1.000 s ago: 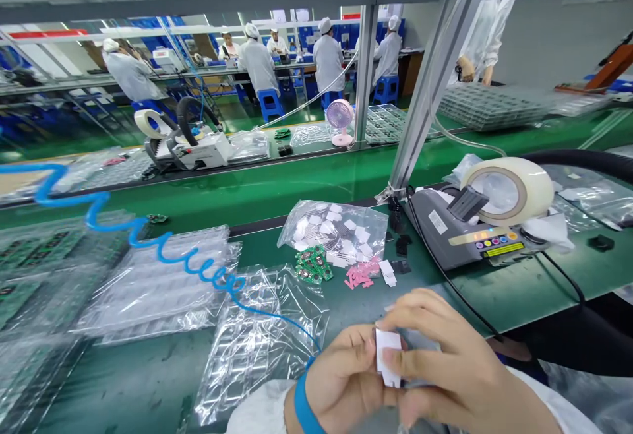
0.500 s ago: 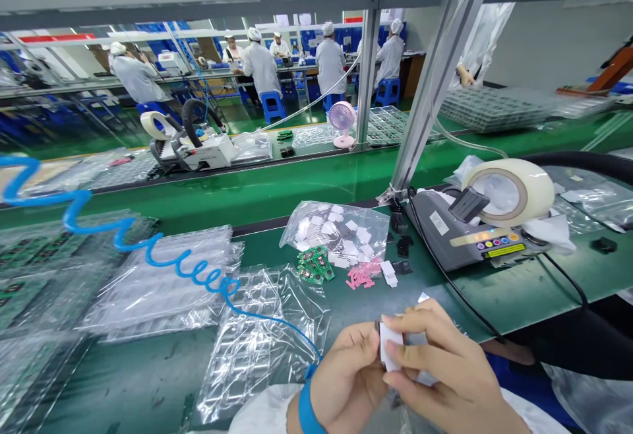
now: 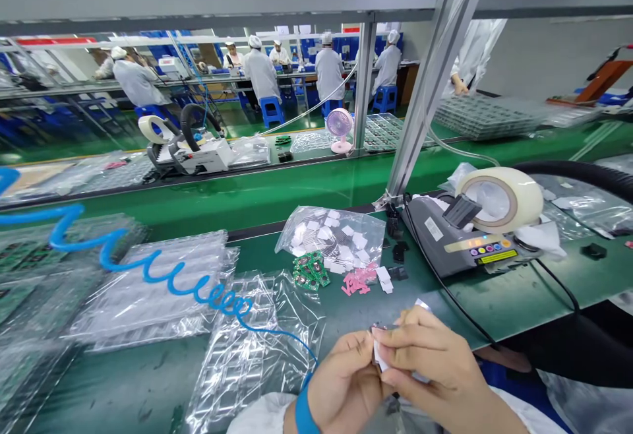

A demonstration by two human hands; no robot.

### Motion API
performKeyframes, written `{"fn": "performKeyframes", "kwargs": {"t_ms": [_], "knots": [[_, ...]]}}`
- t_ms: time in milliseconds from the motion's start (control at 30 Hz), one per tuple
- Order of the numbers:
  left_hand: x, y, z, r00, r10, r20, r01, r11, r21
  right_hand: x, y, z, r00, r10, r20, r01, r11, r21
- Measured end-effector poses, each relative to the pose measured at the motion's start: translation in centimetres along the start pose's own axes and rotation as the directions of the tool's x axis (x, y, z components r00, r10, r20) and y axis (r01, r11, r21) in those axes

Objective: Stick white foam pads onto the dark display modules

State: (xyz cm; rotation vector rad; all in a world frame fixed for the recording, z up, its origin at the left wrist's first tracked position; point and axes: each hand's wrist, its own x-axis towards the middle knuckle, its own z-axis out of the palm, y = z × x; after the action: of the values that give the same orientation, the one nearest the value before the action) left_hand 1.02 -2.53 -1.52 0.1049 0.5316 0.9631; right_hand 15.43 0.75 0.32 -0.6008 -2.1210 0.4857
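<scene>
Between the fingertips of both hands is a small white rectangular piece point(image 3: 380, 359) with a dark edge. My left hand point(image 3: 339, 381) pinches its left side, and a blue wrist strap point(image 3: 305, 409) circles that wrist. From the right, the fingers of my right hand point(image 3: 435, 371) press over the piece and cover much of it. Another bit of white point(image 3: 422, 304) shows beyond my right hand's knuckles; what it belongs to is hidden. Past the hands lie small green circuit boards point(image 3: 310, 270), pink strips point(image 3: 360, 279) and white pads point(image 3: 384, 279).
A bag of white pieces point(image 3: 329, 239) lies at the bench's back edge. On the right stands a grey machine point(image 3: 440, 243) with a tape roll point(image 3: 529, 200). Clear plastic trays point(image 3: 237, 355) lie left, under a coiled blue cord point(image 3: 171, 282). A metal post point(image 3: 420, 91) rises behind.
My right fingers have closed further over the white piece, so less of its face shows. The camera view has shifted slightly, moving the background lower in the picture.
</scene>
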Motion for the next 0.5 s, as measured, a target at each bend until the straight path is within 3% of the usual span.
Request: {"fn": "performKeyframes", "kwargs": {"t_ms": [100, 167, 267, 367, 433, 500], "knots": [[0.0, 0.5, 0.3, 0.993, -0.052, 0.101, 0.046, 0.997, 0.061, -0.2, -0.2, -0.9, 1.000, 0.004, 0.009, -0.004, 0.999, 0.039], [0.1, 0.8, 0.5, 0.980, -0.121, 0.161, 0.098, 0.985, 0.141, -0.7, 0.2, -1.1, 0.995, 0.099, -0.003, -0.098, 0.984, 0.151], [0.7, 0.8, 0.4, 0.952, -0.229, 0.204, 0.182, 0.957, 0.226, -1.4, 1.2, -0.8, 0.971, 0.236, 0.045, -0.236, 0.905, 0.353], [1.3, 0.6, 0.0, 0.920, -0.321, 0.226, 0.250, 0.923, 0.293, -1.9, 2.0, -0.5, 0.968, 0.228, 0.106, -0.251, 0.835, 0.489], [1.7, 0.7, -0.1, 0.954, -0.258, 0.152, 0.179, 0.899, 0.399, -2.2, 2.5, -0.8, 0.966, 0.248, 0.073, -0.255, 0.864, 0.434], [2.2, 0.9, 0.0, 0.996, -0.045, 0.080, -0.012, 0.801, 0.598, -2.8, 2.9, -1.3, 0.956, 0.289, 0.056, -0.293, 0.916, 0.276]]}}
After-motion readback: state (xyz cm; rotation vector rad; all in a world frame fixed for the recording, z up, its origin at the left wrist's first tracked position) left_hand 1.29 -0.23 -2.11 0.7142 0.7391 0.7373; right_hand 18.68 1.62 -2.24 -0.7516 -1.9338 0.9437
